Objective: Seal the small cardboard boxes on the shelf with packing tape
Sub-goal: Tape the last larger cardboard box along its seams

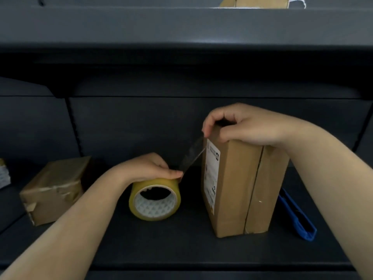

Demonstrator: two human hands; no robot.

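A person's right hand [245,126] pinches the free end of a clear strip of tape [192,155] against the top far edge of an upright cardboard box [242,188], anchoring it there so the strip can be run over the open seam on the near face. The left hand [150,168] curls its fingers [173,174] over the yellow tape roll [155,199], which stands on edge on the dark shelf [181,251] just left of the box, braced so the strip stays taut. A blue tool [298,221], probably a cutter though the view is dim, lies to the box's right. A taped box [54,190] sits well apart at left.
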